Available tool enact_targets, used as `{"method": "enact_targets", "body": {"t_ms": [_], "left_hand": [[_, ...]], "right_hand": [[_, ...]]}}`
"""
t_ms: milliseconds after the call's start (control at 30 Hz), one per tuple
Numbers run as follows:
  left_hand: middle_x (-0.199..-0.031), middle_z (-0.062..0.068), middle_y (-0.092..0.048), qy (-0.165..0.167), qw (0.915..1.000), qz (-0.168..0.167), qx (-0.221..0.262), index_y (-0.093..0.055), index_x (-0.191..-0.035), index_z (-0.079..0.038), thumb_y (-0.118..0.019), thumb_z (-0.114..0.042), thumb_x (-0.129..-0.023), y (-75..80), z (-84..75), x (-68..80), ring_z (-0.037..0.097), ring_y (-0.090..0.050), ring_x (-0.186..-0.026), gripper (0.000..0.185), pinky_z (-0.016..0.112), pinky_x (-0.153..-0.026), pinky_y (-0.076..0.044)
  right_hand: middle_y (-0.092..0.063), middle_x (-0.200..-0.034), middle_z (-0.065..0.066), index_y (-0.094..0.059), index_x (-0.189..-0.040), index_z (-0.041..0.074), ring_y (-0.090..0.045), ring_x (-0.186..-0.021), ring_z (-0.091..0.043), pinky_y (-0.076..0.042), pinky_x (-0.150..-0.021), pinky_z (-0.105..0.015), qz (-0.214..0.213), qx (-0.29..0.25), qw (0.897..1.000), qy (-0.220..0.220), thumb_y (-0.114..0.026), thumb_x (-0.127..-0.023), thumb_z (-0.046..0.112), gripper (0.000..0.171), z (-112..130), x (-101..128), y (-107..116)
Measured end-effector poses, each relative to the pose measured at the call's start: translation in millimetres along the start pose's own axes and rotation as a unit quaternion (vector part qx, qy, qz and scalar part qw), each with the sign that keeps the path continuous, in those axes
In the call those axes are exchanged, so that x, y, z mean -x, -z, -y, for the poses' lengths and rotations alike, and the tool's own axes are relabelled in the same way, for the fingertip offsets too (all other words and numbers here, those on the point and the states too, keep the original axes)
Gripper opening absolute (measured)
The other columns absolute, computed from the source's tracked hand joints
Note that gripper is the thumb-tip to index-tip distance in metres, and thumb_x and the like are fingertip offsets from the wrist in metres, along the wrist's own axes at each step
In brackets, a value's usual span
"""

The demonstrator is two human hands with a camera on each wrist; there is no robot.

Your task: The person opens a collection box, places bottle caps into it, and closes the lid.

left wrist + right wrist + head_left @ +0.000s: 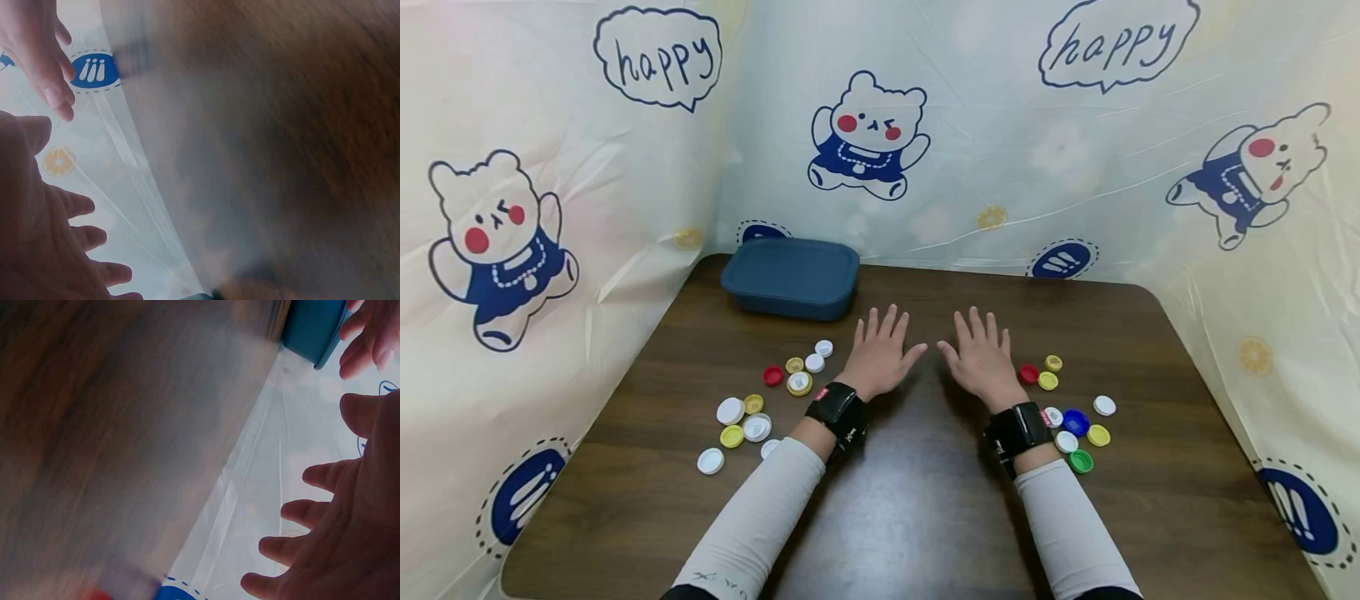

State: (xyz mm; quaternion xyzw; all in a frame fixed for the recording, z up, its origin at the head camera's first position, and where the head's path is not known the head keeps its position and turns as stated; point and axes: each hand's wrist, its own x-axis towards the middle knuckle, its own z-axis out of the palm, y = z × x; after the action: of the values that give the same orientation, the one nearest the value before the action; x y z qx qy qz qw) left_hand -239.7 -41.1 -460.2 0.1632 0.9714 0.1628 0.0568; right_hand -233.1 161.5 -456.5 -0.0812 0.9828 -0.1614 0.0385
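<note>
Head cam: both arms reach forward over a brown table, palms down. The left hand angles a bit to the right, fingers straight and fanned apart, thumb poking out toward the other side. The right hand pretty much mirrors it, tilted slightly left, fingers spread too, and the two thumb tips point at each other with a small gap between. Black wristbands and pale sleeves on both arms. The blue box sits at the far edge, near the left fingertips. White, gold, yellow and red bottle caps lie left of the left hand, and a second bunch of caps in red, yellow, white, blue and green lies by the right wrist. Behind it all hangs a bear-print sheet.

Left wrist cam: you get the underside of the left hand, fingers clearly apart, up off the wood, with part of the right hand above it.

Right wrist cam: same deal, right fingers well separated, the left fingertips and a corner of the box up top. The red bit at the bottom is too blurry to call.
</note>
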Motion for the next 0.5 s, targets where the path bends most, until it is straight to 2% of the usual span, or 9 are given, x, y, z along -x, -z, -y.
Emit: {"method": "enact_targets", "body": {"t_ms": [233,500], "left_hand": [[-0.17,0.01,-0.003,-0.009,0.9999,0.002,0.003,-0.017,-0.163,-0.014,-0.025,-0.061,-0.105,4.6,2.0,-4.8,0.038,0.006,-0.155,0.076,0.057,-0.123,-0.002],[-0.17,0.013,-0.007,-0.005,0.9998,-0.016,-0.011,-0.016,-0.163,-0.012,-0.027,-0.059,-0.106,31.2,21.3,-10.8,0.039,0.003,-0.155,0.075,0.058,-0.122,-0.005]], "right_hand": [[-0.008,-0.168,-0.02,-0.019,-0.163,0.011,-0.002,-0.153,-0.046,-0.004,-0.117,-0.069,0.0,-0.003,1.0,0.004,-0.037,-0.107,0.05,0.07,-0.5,-5.2,0.4],[-0.014,-0.167,-0.021,-0.023,-0.162,0.009,-0.009,-0.152,-0.046,-0.008,-0.118,-0.067,-0.003,-0.015,1.0,0.013,-0.037,-0.107,0.05,0.07,3.7,-13.4,5.9]]}}
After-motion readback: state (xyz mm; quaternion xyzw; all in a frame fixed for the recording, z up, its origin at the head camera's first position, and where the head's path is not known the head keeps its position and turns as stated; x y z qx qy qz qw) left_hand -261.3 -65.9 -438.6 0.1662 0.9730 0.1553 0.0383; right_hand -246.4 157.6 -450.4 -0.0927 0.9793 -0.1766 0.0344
